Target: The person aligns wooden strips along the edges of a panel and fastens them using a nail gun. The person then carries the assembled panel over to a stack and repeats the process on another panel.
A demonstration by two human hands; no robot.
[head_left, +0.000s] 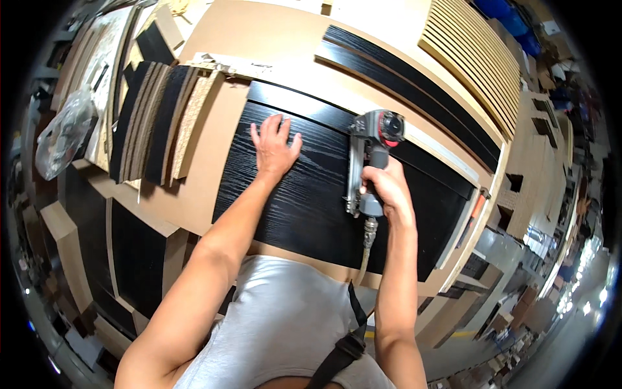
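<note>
**Nailer set at the far edge of the black panel**

I judge the fastening step to be in hand: my right hand (pixel 387 185) has its fingers wrapped tight round the grip of a grey pneumatic nail gun (pixel 370 162), its nose pointing down near where the black panel (pixel 311 194) meets the black strip (pixel 304 107) at its far edge. My left hand (pixel 275 149) lies flat at about ten o'clock from the gun, fingers spread wide, holding nothing and pressing the panel down.

The next move, as I read it, calls for a firm seat of the nose on the joint and a steady left palm kept well away from the firing line. I can't tell whether the nose actually touches the surface; the gun's body hides it.

The panel is matte black with a combed wood grain, lying on a tan fibreboard bench (pixel 214 168). An air hose (pixel 366 249) drops from the handle toward six o'clock. At ten o'clock, cut black-faced particleboard offcuts (pixel 162 120) lean together; at one o'clock sits a slatted pale panel (pixel 476 61).
</note>
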